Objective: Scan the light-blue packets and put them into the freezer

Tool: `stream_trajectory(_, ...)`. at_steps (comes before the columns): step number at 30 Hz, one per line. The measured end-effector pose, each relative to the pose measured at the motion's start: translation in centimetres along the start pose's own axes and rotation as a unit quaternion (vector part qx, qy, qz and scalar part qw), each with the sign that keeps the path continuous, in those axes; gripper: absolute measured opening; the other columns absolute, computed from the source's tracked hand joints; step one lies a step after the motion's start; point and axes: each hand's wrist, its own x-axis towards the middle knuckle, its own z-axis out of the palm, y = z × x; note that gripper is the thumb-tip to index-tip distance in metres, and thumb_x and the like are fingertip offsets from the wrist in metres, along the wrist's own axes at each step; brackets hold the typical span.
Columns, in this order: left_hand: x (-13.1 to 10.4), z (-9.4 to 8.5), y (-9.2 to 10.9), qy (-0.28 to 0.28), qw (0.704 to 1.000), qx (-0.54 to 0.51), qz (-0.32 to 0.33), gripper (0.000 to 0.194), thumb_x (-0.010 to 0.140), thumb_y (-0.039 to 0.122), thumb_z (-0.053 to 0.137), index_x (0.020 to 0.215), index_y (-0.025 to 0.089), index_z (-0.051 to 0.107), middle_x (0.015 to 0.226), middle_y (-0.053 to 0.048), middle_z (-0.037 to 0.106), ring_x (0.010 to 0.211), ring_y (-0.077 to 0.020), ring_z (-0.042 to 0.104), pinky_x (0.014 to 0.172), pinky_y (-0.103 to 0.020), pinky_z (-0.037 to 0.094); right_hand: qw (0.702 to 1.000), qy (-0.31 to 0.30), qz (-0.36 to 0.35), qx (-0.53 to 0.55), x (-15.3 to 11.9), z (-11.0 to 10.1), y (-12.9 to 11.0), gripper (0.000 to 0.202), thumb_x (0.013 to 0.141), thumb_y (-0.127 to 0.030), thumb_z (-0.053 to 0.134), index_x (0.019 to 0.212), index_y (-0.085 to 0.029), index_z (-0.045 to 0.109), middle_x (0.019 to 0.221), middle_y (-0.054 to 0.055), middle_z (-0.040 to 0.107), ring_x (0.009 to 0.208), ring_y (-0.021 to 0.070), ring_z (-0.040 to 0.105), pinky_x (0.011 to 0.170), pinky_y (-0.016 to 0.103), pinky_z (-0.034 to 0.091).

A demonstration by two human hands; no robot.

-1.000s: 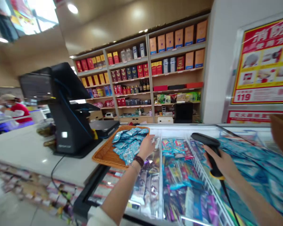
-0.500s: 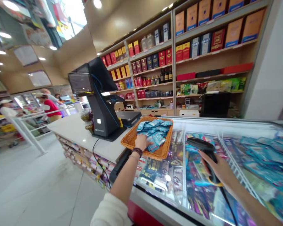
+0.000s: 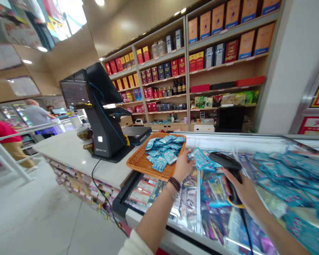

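Note:
My left hand (image 3: 184,165), with a beaded bracelet at the wrist, is closed on the edge of a blue packet (image 3: 199,158) just right of the wicker basket. More blue packets (image 3: 162,150) lie heaped in the orange-brown wicker basket (image 3: 138,159), which rests on the counter corner and freezer lid. A black handheld barcode scanner (image 3: 227,163) is gripped in my right hand (image 3: 236,184), its head pointing left toward the packet. The scanner's cable runs down from its handle. Behind the scanner head, another blue packet (image 3: 212,165) is partly hidden.
A black checkout terminal (image 3: 103,117) stands on the white counter (image 3: 58,145), with a dark flat device (image 3: 138,134) beside it. Blue packs (image 3: 287,177) are piled at the freezer's right. Boxed goods fill the back shelves (image 3: 164,76). People (image 3: 37,113) are beyond a white railing (image 3: 13,161).
My left hand has moved right, out of the basket, with a blue packet now at its fingers near the scanner. The view has turned a little to the right.

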Motion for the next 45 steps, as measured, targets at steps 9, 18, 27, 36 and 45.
stream_trajectory(9, -1.2, 3.5, -2.9, 0.012, 0.999, -0.008, -0.037, 0.027, 0.067, 0.007, 0.074, 0.092, 0.016, 0.070, 0.084, -0.006, 0.079, 0.078, -0.0212, 0.074, 0.073, -0.028, 0.057, 0.985, -0.003, -0.020, -0.173, 0.0, -0.1, 0.5, 0.047, 0.083, -0.069, 0.061, 0.063, -0.027, 0.053, 0.039, -0.004, 0.053, 0.035, 0.0163, 0.050, 0.044, 0.030, 0.041)
stream_trajectory(18, -1.3, 4.1, -3.4, 0.009, 0.992, -0.123, -0.034, 0.016, 0.067, 0.016, 0.083, 0.079, 0.014, 0.074, 0.083, -0.008, 0.080, 0.087, -0.0256, 0.076, 0.083, -0.034, 0.060, 0.959, -0.018, -0.038, -0.281, -0.6, 0.3, -0.1, 0.042, 0.083, -0.067, 0.054, 0.068, -0.029, 0.056, 0.034, -0.003, 0.053, 0.036, 0.0218, 0.056, 0.050, 0.033, 0.041)
stream_trajectory(27, -1.2, 4.2, -4.4, 0.018, 0.988, -0.149, -0.038, 0.017, 0.067, 0.018, 0.084, 0.080, 0.013, 0.075, 0.083, -0.009, 0.080, 0.081, -0.0224, 0.075, 0.079, -0.032, 0.059, 0.962, -0.017, -0.052, -0.268, -1.3, 0.6, -1.0, 0.038, 0.086, -0.060, 0.057, 0.065, -0.029, 0.054, 0.035, -0.004, 0.053, 0.036, 0.0211, 0.055, 0.052, 0.033, 0.041)
stream_trajectory(36, -1.0, 6.0, -3.1, -0.027, 0.995, -0.083, -0.057, 0.018, 0.067, 0.023, 0.082, 0.082, 0.016, 0.073, 0.082, -0.008, 0.078, 0.080, -0.0217, 0.074, 0.075, -0.031, 0.060, 0.990, 0.057, -0.019, -0.130, -0.2, -5.5, -1.2, 0.046, 0.081, -0.067, 0.063, 0.062, -0.027, 0.052, 0.041, -0.005, 0.051, 0.033, 0.0140, 0.046, 0.041, 0.028, 0.038)
stream_trajectory(45, -0.3, 17.0, 1.7, -0.161, 0.978, -0.114, -0.072, 0.029, 0.069, 0.035, 0.081, 0.071, 0.018, 0.058, 0.070, 0.003, 0.061, 0.051, -0.0109, 0.059, 0.052, -0.025, 0.054, 0.956, 0.243, 0.018, -0.166, -3.9, -20.9, -3.2, 0.047, 0.077, -0.068, 0.064, 0.062, -0.025, 0.054, 0.046, -0.004, 0.055, 0.034, 0.0139, 0.050, 0.040, 0.028, 0.038)
